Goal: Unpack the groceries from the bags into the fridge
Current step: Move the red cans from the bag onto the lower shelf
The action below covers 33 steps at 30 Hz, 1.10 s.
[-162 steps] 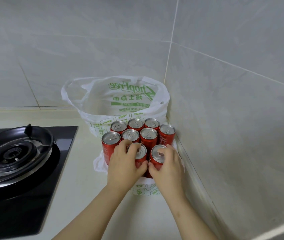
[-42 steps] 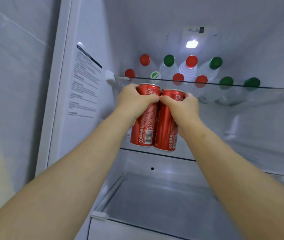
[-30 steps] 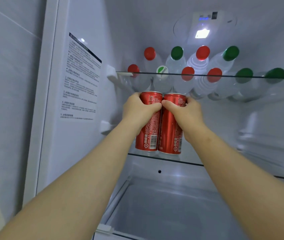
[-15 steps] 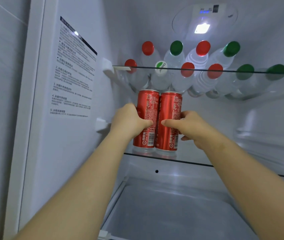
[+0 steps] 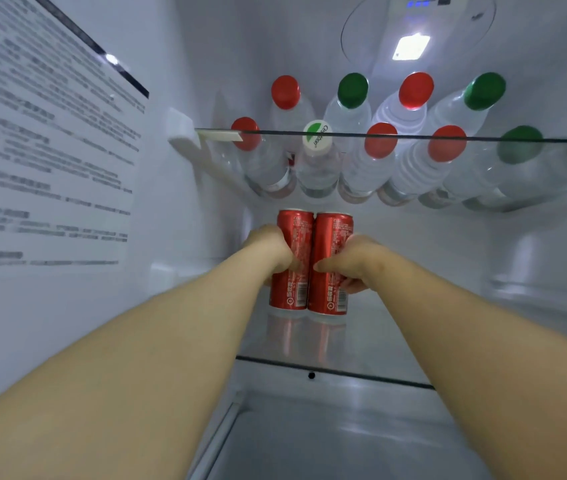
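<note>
Two slim red metal cans, the left can (image 5: 294, 230) and the right can (image 5: 332, 233), stand upright and touching on the lower glass shelf (image 5: 379, 327) of the fridge (image 5: 240, 46), toward its left rear. Our left hand (image 5: 268, 251) curls round the left can and our right hand (image 5: 354, 261) round the right can, both at mid-height. The glossy shelf mirrors the cans. Its dark front edge lies well in front of them, with bare glass to their right. Close above, an upper glass shelf (image 5: 413, 137) carries clear ribbed plastic bottles (image 5: 316, 168) with round red and green caps, lying with their caps toward us. A blurred printed label (image 5: 50, 150) covers the smooth white left wall.
</note>
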Motion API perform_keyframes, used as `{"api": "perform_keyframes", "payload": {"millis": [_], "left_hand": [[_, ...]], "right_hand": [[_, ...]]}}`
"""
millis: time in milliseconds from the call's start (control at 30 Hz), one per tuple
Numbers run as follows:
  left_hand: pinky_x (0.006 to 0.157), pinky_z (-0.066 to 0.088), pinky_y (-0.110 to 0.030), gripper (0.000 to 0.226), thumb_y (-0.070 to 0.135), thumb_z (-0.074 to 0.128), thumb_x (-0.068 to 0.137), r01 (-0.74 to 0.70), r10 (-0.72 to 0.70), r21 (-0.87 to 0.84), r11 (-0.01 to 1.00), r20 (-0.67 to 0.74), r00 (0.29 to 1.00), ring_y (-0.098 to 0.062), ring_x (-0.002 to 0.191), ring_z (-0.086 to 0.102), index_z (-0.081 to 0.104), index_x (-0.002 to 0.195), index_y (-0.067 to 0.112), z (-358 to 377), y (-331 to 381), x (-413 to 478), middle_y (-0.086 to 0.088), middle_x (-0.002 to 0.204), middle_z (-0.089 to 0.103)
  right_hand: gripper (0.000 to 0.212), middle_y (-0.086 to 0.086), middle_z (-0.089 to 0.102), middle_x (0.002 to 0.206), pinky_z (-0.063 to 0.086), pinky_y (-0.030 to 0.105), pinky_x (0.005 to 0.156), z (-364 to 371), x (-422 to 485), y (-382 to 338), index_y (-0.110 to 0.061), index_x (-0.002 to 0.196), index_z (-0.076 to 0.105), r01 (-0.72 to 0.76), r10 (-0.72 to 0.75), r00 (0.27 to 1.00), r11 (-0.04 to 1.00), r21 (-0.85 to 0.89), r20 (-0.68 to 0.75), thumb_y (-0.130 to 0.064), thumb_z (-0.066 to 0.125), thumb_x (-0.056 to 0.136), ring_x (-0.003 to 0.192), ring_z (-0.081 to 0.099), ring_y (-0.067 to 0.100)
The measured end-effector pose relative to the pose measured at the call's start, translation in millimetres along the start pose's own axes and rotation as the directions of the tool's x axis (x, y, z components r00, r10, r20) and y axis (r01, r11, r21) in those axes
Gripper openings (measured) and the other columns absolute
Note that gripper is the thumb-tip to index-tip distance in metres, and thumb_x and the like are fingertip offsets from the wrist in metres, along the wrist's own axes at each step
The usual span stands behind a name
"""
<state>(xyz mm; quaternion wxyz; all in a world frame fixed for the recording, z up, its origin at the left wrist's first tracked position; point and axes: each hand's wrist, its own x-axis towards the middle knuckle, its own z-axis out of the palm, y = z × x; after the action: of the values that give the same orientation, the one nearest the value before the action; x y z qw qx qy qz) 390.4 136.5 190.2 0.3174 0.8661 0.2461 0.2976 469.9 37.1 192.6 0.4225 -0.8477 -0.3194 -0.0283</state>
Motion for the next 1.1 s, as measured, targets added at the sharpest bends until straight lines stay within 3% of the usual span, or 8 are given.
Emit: {"api": "perform_keyframes", "payload": {"millis": [233, 467, 667, 800, 967, 1100], "left_hand": [[0.087, 0.054, -0.044, 0.042, 0.012, 0.070, 0.082, -0.015, 0.007, 0.136, 0.991, 0.060, 0.998, -0.034, 0.102, 0.063, 0.055, 0.119, 0.000, 5, -2, 43, -0.020, 0.116, 0.062], [0.090, 0.053, -0.040, 0.041, 0.022, 0.071, 0.082, -0.043, 0.047, 0.185, 0.982, -0.017, 0.999, -0.030, 0.106, 0.061, 0.053, 0.115, 0.006, 17, -16, 67, -0.014, 0.119, 0.060], [0.080, 0.049, -0.035, 0.043, 0.022, 0.069, 0.083, -0.022, 0.070, 0.257, 0.966, -0.179, 0.981, -0.032, 0.107, 0.059, 0.046, 0.117, 0.008, 22, -23, 68, -0.011, 0.119, 0.057], [0.073, 0.041, -0.032, 0.036, 0.013, 0.057, 0.091, 0.002, 0.060, 0.269, 0.963, -0.223, 0.973, -0.031, 0.112, 0.055, 0.042, 0.123, 0.007, 29, -25, 71, -0.011, 0.124, 0.054], [0.079, 0.043, -0.032, 0.033, 0.011, 0.051, 0.093, -0.009, 0.096, 0.372, 0.928, -0.216, 0.972, -0.031, 0.113, 0.055, 0.045, 0.126, 0.006, 30, -25, 69, -0.013, 0.126, 0.054], [0.084, 0.045, -0.034, 0.034, 0.004, 0.046, 0.092, -0.012, 0.105, 0.404, 0.915, -0.209, 0.972, -0.032, 0.113, 0.054, 0.044, 0.126, 0.004, 29, -26, 68, -0.015, 0.125, 0.053]], "right_hand": [[0.047, 0.021, 0.061, 0.111, 0.057, 0.043, 0.081, 7, 33, -2, -0.003, 0.117, 0.046, -0.045, 0.049, 0.998, 0.994, -0.098, 0.040, -0.021, 0.072, 0.082, 0.091, 0.066, 0.034], [0.037, 0.024, 0.062, 0.109, 0.057, 0.043, 0.078, 17, 52, 4, -0.002, 0.116, 0.046, -0.039, 0.041, 0.998, 0.998, -0.055, 0.048, -0.013, 0.066, 0.087, 0.090, 0.068, 0.036], [0.029, 0.025, 0.061, 0.114, 0.055, 0.042, 0.086, 27, 61, 7, 0.005, 0.119, 0.052, -0.011, 0.011, 1.000, 1.000, -0.023, -0.004, 0.000, 0.051, 0.091, 0.099, 0.065, 0.035], [0.023, 0.026, 0.062, 0.110, 0.057, 0.040, 0.078, 28, 59, 6, 0.005, 0.115, 0.052, -0.060, 0.059, 0.998, 0.997, 0.047, 0.027, -0.001, 0.048, 0.094, 0.084, 0.066, 0.032], [0.022, 0.021, 0.064, 0.090, 0.055, 0.039, 0.083, 29, 49, 5, 0.005, 0.115, 0.052, -0.062, 0.053, 0.996, 0.992, 0.114, 0.077, 0.000, 0.045, 0.094, 0.075, 0.064, 0.027], [0.028, 0.020, 0.064, 0.111, 0.054, 0.035, 0.081, 28, 43, 4, 0.000, 0.123, 0.048, -0.054, 0.039, 0.990, 0.993, 0.107, 0.137, -0.003, 0.045, 0.095, 0.084, 0.064, 0.023]]}}
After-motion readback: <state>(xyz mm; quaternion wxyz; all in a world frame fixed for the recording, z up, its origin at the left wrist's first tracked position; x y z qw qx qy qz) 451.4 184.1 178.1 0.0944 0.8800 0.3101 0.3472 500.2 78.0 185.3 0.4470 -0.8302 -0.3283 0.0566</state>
